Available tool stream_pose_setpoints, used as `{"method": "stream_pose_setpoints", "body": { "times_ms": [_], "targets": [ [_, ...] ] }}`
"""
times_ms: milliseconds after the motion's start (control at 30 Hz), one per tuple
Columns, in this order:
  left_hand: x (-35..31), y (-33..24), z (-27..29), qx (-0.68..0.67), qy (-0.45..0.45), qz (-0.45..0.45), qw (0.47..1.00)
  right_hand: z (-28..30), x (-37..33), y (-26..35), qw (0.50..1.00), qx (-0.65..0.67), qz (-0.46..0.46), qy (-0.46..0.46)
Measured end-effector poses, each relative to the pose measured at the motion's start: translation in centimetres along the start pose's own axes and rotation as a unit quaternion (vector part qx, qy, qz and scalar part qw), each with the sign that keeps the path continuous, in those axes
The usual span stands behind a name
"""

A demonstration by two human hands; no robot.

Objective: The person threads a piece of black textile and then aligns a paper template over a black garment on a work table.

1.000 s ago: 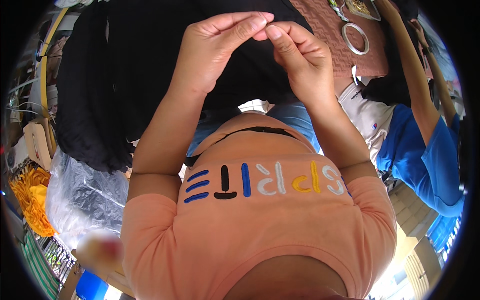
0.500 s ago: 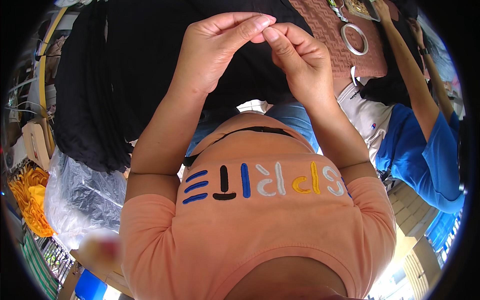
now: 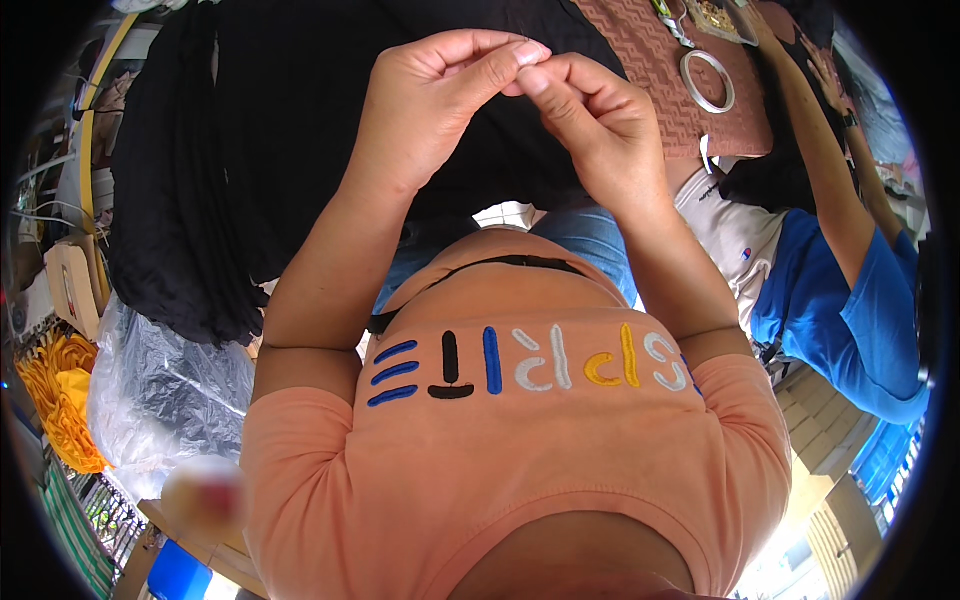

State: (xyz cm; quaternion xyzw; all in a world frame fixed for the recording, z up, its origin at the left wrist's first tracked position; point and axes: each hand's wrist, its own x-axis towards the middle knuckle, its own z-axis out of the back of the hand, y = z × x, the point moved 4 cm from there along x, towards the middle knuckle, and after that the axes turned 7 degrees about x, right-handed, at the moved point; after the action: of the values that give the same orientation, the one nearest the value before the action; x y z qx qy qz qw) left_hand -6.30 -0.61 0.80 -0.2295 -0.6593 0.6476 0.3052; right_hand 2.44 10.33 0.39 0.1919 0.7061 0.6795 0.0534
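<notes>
My left hand [image 3: 425, 115] and my right hand [image 3: 610, 130] meet fingertip to fingertip at the top middle, above a black cloth [image 3: 290, 130]. Thumb and forefinger of each are pinched together. Whatever they hold between them, if anything, is too small to make out. The black cloth spreads wide beneath both hands and hangs in folds toward the left.
To the right, a brown patterned cover [image 3: 640, 45] bears a white ring-shaped roll [image 3: 708, 82] and a clear box of small gold-coloured pieces [image 3: 722, 20]. A co-worker's arm [image 3: 815, 140] reaches there. A clear plastic bag [image 3: 165, 390] and yellow cloth [image 3: 62, 400] lie at left.
My right fingertips have dropped slightly toward me, while both pinches stay closed together. At the far right, the co-worker's other hand has shifted and its fingers are spread.
</notes>
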Motion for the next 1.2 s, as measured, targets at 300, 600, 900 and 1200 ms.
{"method": "stream_pose_setpoints", "body": {
  "times_ms": [300, 600, 900, 1200],
  "targets": [
    [-0.3, -1.3, -0.1, 0.048, 0.129, 0.020, 0.990, 2.9, 3.1, 3.5, 0.986, -0.059, 0.065, 0.141],
    [-0.8, -1.0, -0.4, 0.000, 0.174, 0.064, 0.983, 2.8, 2.8, 2.7, 0.969, -0.004, 0.010, 0.248],
    [-0.5, -0.4, -0.5, -0.056, 0.184, 0.055, 0.980, 3.0, 3.4, 1.9, 0.973, 0.009, 0.041, 0.226],
    [-0.5, 1.1, -0.6, -0.141, 0.113, 0.129, 0.975, 2.1, 3.3, 3.4, 0.981, -0.099, 0.110, 0.122]
  ]
}}
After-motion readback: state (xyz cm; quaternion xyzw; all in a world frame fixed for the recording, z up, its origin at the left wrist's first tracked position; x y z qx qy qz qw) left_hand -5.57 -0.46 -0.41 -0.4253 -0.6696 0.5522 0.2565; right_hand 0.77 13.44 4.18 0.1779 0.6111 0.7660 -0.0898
